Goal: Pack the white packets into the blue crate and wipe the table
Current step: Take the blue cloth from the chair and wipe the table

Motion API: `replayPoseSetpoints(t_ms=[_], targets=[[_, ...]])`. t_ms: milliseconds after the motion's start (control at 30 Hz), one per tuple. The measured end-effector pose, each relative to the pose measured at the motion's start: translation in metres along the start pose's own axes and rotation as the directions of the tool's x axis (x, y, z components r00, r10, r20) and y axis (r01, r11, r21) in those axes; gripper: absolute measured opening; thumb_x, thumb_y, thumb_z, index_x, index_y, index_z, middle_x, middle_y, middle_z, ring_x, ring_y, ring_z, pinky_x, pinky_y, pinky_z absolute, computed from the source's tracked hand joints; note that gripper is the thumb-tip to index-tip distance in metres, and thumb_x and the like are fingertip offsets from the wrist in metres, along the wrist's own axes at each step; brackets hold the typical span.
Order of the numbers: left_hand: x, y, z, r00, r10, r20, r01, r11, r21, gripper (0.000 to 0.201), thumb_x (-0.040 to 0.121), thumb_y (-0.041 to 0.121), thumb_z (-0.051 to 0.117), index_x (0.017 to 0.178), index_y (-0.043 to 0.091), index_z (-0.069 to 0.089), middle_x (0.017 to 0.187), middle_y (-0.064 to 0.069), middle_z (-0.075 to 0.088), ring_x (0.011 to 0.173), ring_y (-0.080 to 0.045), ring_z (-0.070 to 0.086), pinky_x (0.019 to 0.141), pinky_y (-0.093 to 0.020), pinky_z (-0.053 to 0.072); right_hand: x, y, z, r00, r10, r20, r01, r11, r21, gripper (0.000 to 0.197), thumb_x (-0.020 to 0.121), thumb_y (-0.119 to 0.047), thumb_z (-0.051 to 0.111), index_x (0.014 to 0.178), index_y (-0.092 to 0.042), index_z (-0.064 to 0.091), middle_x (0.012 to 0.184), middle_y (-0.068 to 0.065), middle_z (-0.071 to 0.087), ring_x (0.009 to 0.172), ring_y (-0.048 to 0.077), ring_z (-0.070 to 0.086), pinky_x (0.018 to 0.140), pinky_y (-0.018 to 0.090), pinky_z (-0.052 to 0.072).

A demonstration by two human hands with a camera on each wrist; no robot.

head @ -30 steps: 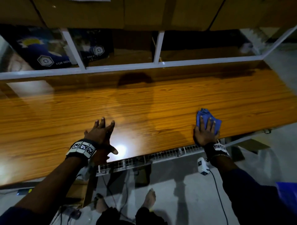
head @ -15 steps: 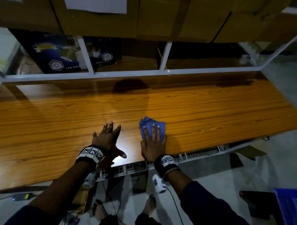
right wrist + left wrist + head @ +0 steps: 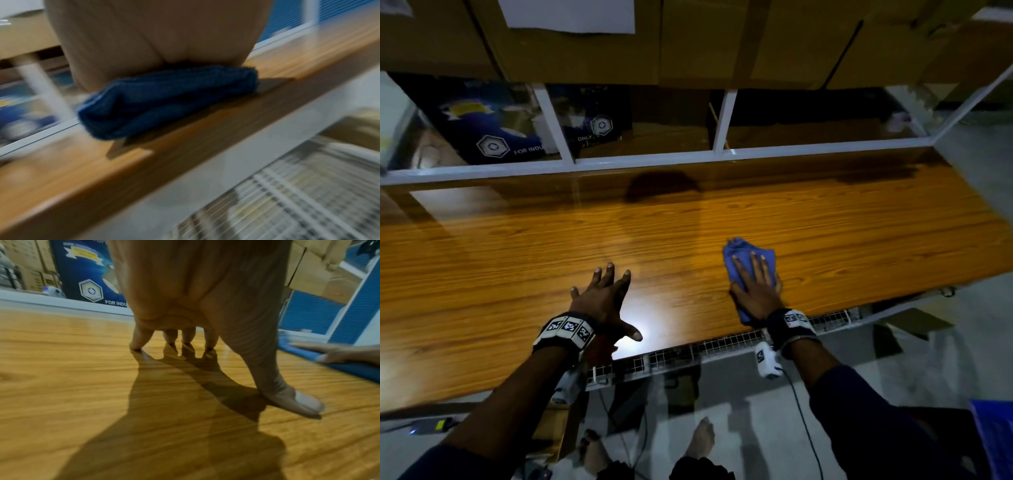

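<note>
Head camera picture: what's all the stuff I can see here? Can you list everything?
table: one, orange-brown wood grain, glossy, spanning the middle of the view.
cloth: one, blue, folded, on the table near its front edge, at the right.
white frame: one, white bars, along the table's far edge.
cardboard boxes: several, brown, stacked behind the frame.
dark blue printed box: one, behind the frame, at the left.
wire tray: one, white mesh, under the table's front edge.
blue crate: one, only a corner shows, on the floor at the lower right.
left hand: fingers spread, fingertips resting on the table.
right hand: flat, pressing the cloth.
bare feet: two, on the floor below.
</note>
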State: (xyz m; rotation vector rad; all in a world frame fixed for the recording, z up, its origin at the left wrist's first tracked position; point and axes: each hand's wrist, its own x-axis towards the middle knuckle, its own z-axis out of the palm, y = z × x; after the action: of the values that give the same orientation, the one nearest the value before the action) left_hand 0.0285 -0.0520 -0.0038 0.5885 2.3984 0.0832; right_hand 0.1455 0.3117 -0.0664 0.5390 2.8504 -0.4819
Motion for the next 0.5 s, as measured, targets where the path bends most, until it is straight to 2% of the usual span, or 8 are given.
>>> replayPoseSetpoints(t_ms=[267,400,500], targets=[[0.007,-0.002,0.007,1.000,-0.020,0.006,0.020,1.000,-0.017,0.157,0.027,0.099,0.064,0.154,0.048,-0.014,0.160,0.007,-0.034,0.151,-0.028,-0.022,0.111,-0.078,0.004,0.023,0.131,-0.053,0.971,0.219,-0.101,-0.216,0.976,0.033,0.074,0.087,-0.073,0.016,0.157,-0.054,0.002,0.171,-0.004,-0.009,0.157,0.020,-0.008,0.121,0.059,0.004],[0.009,-0.003,0.007,0.999,-0.033,0.023,0.034,0.999,-0.025,0.157,0.027,0.100,0.064,0.153,0.050,-0.015,0.158,0.008,-0.036,0.151,-0.028,-0.023,0.111,-0.078,0.003,0.038,0.154,-0.068,0.961,0.265,-0.078,-0.264,0.964,0.018,0.078,0.087,-0.071,0.015,0.160,-0.047,0.004,0.171,-0.003,-0.006,0.157,0.023,-0.006,0.121,0.059,0.006],[0.012,-0.002,0.008,0.999,-0.036,0.006,0.036,0.999,-0.013,0.159,0.026,0.099,0.064,0.154,0.049,-0.014,0.160,0.006,-0.034,0.151,-0.028,-0.022,0.110,-0.079,0.006,0.044,0.155,-0.066,0.952,0.297,-0.073,-0.298,0.954,-0.013,0.068,0.097,-0.068,0.019,0.159,-0.048,-0.001,0.171,-0.003,-0.010,0.157,0.021,-0.008,0.122,0.056,0.004]])
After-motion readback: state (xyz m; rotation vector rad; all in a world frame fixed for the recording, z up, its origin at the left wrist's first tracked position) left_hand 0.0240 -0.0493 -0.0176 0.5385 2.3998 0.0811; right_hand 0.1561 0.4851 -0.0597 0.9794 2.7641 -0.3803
